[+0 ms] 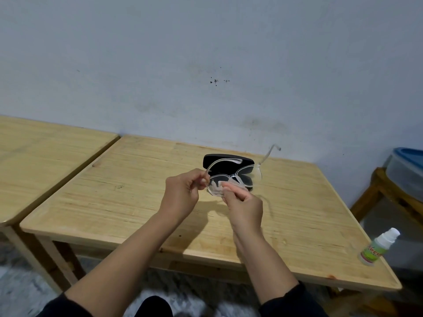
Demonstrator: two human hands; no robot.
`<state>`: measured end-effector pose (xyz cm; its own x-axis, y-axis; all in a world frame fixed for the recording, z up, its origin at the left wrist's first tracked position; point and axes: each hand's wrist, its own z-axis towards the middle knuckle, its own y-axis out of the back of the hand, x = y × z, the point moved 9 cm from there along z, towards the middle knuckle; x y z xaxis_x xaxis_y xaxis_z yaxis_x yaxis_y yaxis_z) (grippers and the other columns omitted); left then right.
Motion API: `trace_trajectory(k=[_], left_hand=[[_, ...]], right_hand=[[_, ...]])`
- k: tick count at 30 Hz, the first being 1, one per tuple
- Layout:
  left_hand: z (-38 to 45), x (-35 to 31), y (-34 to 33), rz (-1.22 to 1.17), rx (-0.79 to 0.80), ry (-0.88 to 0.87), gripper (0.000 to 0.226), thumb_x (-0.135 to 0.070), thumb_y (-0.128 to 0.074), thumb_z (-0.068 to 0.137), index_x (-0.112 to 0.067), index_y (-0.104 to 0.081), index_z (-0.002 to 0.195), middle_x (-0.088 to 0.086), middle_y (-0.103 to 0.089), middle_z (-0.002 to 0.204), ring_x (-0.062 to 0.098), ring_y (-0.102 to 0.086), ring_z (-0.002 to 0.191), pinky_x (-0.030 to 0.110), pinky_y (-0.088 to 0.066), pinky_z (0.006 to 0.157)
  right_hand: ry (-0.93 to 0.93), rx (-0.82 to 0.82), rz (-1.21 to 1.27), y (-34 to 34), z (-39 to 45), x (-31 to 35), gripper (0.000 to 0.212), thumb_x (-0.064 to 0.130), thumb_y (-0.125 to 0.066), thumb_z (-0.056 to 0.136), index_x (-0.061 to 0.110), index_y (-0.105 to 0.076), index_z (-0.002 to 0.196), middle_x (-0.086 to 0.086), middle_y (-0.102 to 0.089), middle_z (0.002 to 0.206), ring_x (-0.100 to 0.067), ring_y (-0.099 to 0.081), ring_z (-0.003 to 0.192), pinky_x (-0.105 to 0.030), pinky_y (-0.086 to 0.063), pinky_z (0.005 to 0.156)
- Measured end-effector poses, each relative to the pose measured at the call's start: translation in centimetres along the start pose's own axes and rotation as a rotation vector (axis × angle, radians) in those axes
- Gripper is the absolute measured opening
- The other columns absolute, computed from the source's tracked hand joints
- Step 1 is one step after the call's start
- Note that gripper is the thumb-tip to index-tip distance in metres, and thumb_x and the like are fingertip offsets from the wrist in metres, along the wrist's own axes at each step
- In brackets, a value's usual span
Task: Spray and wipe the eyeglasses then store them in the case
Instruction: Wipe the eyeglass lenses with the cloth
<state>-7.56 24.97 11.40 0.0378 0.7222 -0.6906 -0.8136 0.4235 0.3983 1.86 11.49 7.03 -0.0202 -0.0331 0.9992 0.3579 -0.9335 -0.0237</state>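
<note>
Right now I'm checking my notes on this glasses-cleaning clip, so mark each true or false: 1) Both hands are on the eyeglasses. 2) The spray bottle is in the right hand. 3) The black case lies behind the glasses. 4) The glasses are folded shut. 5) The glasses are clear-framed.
1) True: the left hand grips the eyeglasses at one end, and the right hand rubs a lens.
2) False: the spray bottle stands alone near the table's right edge.
3) True: the case lies on the table beyond them.
4) False: one temple arm sticks out, unfolded.
5) True.
</note>
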Motion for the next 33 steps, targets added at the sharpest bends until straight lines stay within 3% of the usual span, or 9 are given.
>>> trace_trajectory(k=[3,7,11,14,18,21,25,30,33], left_hand=[[-0.6,-0.8,-0.5,-0.012,0.015,-0.033,0.035,0.016,-0.047,0.078,-0.014,-0.065,0.074,0.002,-0.071,0.076,0.006,-0.066,0.076,0.011,-0.051,0.065],[-1.4,-2.2,-1.2,-0.057,0.019,-0.069,0.032,0.016,-0.047,0.079,-0.011,-0.063,0.072,0.004,-0.07,0.074,0.007,-0.066,0.077,0.006,-0.048,0.066],[-0.8,-2.2,-1.0,-0.054,0.0,-0.056,0.034,0.013,-0.05,0.079,-0.017,-0.066,0.076,-0.001,-0.07,0.071,0.005,-0.066,0.075,0.004,-0.045,0.061],[-0.2,-2.1,-0.8,-0.033,0.017,-0.08,0.039,0.013,-0.049,0.078,-0.024,-0.062,0.074,-0.001,-0.07,0.07,0.008,-0.065,0.07,0.014,-0.051,0.062],[0.1,-1.1,-0.1,0.001,0.012,-0.046,0.033,0.015,-0.048,0.076,-0.013,-0.066,0.076,0.003,-0.07,0.07,0.009,-0.065,0.074,0.009,-0.047,0.061],[0.3,-0.4,0.7,-0.012,-0.026,-0.006,0.031,0.015,-0.048,0.078,-0.01,-0.066,0.077,0.006,-0.07,0.071,0.009,-0.065,0.074,0.013,-0.048,0.06],[0.3,-0.3,0.8,-0.005,-0.024,-0.018,0.031,0.014,-0.049,0.079,-0.011,-0.066,0.077,0.006,-0.07,0.072,0.009,-0.066,0.073,0.02,-0.052,0.064],[-0.9,-0.8,0.1,-0.02,-0.029,-0.025,0.031,0.014,-0.049,0.079,-0.012,-0.065,0.074,0.005,-0.071,0.073,0.006,-0.066,0.075,0.012,-0.052,0.064],[-1.6,-1.8,-0.6,-0.066,-0.023,-0.054,0.031,0.014,-0.047,0.079,-0.012,-0.064,0.073,0.004,-0.07,0.073,0.006,-0.066,0.075,0.013,-0.053,0.069]], right_hand=[[0.032,-0.175,0.078,0.4,-0.8,-0.1,0.017,0.016,-0.062,0.088,0.027,-0.073,0.096,0.016,-0.069,0.095,0.007,-0.06,0.088,-0.007,-0.043,0.071],[0.001,-0.257,0.191,-0.1,-0.8,-0.3,0.017,0.016,-0.062,0.089,0.023,-0.073,0.1,0.014,-0.069,0.098,0.005,-0.06,0.089,-0.009,-0.042,0.076],[-0.055,-0.142,0.281,-1.4,-0.8,-0.7,0.021,0.007,-0.066,0.084,0.027,-0.074,0.082,0.01,-0.072,0.089,-0.007,-0.066,0.094,-0.021,-0.049,0.084],[-0.095,-0.013,0.209,-1.9,-0.2,-0.8,0.026,0.003,-0.066,0.082,0.027,-0.073,0.075,0.004,-0.074,0.089,-0.01,-0.067,0.092,-0.024,-0.051,0.085],[-0.135,0.211,0.094,-2.5,0.3,0.0,0.025,-0.001,-0.066,0.081,0.021,-0.073,0.073,0.0,-0.074,0.078,-0.017,-0.069,0.084,-0.028,-0.053,0.084],[-0.108,0.261,-0.015,-2.4,0.3,0.4,0.025,0.001,-0.066,0.081,0.021,-0.075,0.07,0.001,-0.075,0.08,-0.018,-0.069,0.086,-0.031,-0.055,0.086],[-0.074,0.093,0.005,-0.9,0.7,0.1,0.026,0.005,-0.066,0.082,0.027,-0.074,0.07,0.005,-0.074,0.09,-0.015,-0.067,0.093,-0.03,-0.053,0.087],[0.004,-0.174,0.099,0.2,-0.3,0.1,0.015,0.017,-0.064,0.088,0.023,-0.073,0.097,0.015,-0.07,0.095,0.0,-0.062,0.093,-0.016,-0.046,0.081],[0.01,-0.232,0.168,-0.2,-0.7,0.1,0.018,0.016,-0.061,0.089,0.026,-0.072,0.1,0.018,-0.068,0.098,0.004,-0.06,0.094,-0.014,-0.045,0.083]])
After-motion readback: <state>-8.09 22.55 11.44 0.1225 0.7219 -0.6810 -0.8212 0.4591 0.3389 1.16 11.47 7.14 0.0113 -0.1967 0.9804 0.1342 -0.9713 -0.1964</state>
